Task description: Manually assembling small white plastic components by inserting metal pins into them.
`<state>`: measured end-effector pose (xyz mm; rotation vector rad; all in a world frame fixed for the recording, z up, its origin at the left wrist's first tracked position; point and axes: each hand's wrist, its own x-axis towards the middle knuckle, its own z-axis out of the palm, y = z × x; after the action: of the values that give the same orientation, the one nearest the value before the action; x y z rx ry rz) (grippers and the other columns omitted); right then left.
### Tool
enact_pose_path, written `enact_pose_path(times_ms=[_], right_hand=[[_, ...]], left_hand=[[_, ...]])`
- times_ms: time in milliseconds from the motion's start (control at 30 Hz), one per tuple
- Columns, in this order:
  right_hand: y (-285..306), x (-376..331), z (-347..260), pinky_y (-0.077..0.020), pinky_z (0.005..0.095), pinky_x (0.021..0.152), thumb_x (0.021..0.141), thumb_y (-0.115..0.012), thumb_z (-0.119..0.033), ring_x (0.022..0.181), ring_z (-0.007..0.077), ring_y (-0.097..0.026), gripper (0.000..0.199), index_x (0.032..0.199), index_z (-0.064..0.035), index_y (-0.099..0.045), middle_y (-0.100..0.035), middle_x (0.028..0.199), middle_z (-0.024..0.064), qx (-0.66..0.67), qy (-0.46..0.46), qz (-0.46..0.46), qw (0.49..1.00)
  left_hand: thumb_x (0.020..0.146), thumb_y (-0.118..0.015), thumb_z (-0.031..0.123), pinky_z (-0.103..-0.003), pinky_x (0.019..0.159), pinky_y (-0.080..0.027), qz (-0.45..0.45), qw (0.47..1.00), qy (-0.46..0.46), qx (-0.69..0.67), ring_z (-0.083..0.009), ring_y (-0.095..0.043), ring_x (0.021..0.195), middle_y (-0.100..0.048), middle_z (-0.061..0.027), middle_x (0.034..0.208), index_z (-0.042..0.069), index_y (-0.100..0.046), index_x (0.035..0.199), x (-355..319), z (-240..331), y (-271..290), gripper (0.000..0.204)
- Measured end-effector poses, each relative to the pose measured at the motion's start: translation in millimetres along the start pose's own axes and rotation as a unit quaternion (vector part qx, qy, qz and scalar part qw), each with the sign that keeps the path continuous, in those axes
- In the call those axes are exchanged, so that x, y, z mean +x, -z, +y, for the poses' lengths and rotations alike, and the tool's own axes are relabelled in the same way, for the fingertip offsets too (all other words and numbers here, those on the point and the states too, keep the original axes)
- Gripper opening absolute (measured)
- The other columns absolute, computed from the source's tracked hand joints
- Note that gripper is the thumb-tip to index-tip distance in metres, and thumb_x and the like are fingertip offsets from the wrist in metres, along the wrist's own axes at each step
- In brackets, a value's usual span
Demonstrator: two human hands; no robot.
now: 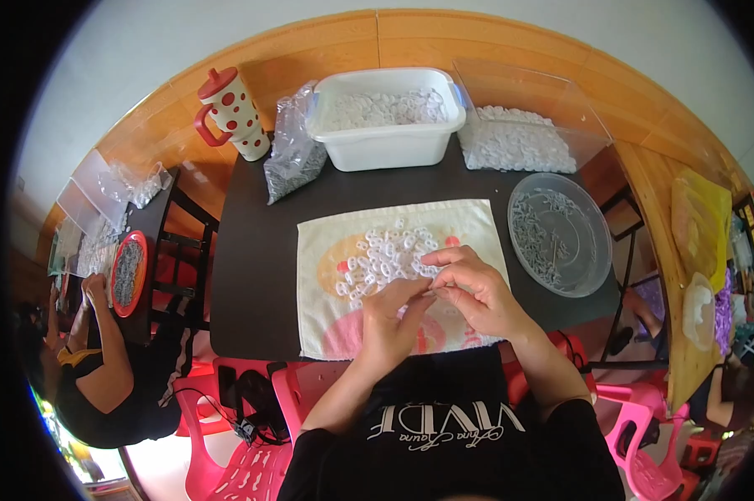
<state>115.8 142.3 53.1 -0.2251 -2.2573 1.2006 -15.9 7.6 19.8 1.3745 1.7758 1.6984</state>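
Observation:
My left hand (387,324) and my right hand (475,299) meet at the fingertips above the near half of a cream patterned towel (314,250). Both are closed in a pinch, and whatever lies between the fingers is too small and too covered to name. A loose pile of small white plastic pieces (389,255), some looking ring-like or looped, is spread on the towel just beyond my fingers. Right of the towel stands a round clear plastic tub (598,271) with many small grey pieces (552,225) scattered inside.
Along the dark table's (256,259) far edge stand a red-dotted tumbler (241,121), a clear bag of grey pieces (293,163), a white basin (385,150) of white pieces and a clear box with a filled bag (519,144). Another person (101,376) works at left beside a red tray (143,250).

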Motion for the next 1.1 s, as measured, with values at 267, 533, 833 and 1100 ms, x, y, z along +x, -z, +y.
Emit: enact_pose_path(times_ms=[267,533,833,1100], right_hand=[[38.4,-47.2,16.6,-0.0516,0.0323,0.075,0.082,-0.063,0.010,0.086,0.0255,-0.065,0.014,0.093,0.0020,-0.067,-0.064,0.099,0.0123,-0.106,-0.080,0.035,0.991],[20.3,-57.5,18.3,-0.0498,0.0386,0.072,0.070,-0.064,0.005,0.087,0.0299,-0.061,0.023,0.090,-0.0042,-0.070,-0.059,0.089,0.0094,-0.280,-0.016,-0.007,0.960],[13.3,-54.8,8.8,-0.0494,0.0284,0.065,0.081,-0.066,0.011,0.075,0.0179,-0.062,0.014,0.093,0.0028,-0.067,-0.062,0.088,0.0096,0.044,-0.072,0.085,0.993],[-7.7,-47.4,3.5,-0.0479,0.0235,0.070,0.089,-0.060,0.013,0.080,0.0114,-0.060,0.013,0.097,0.0061,-0.066,-0.061,0.094,0.0081,0.126,-0.055,0.115,0.984]], left_hand=[[0.090,-0.065,-0.009,-0.024,0.075,-0.053,-0.031,0.971,0.131,-0.196,-0.0114,-0.066,0.083,-0.068,-0.0049,0.091,-0.002,-0.071,0.106,-4.0,-19.4,-5.6,0.019],[0.094,-0.059,-0.008,-0.027,0.075,-0.056,-0.059,0.964,0.154,-0.208,-0.0163,-0.071,0.087,-0.073,-0.0111,0.095,-0.002,-0.067,0.118,-2.7,-6.4,-10.5,0.026],[0.096,-0.055,-0.008,-0.028,0.074,-0.056,-0.077,0.928,0.183,-0.315,-0.0190,-0.072,0.087,-0.074,-0.0145,0.096,-0.004,-0.066,0.118,-4.4,1.0,-14.1,0.025],[0.096,-0.056,-0.008,-0.027,0.072,-0.057,-0.095,0.923,0.180,-0.328,-0.0185,-0.072,0.090,-0.073,-0.0132,0.101,-0.003,-0.065,0.121,-6.8,1.6,-16.1,0.026]])
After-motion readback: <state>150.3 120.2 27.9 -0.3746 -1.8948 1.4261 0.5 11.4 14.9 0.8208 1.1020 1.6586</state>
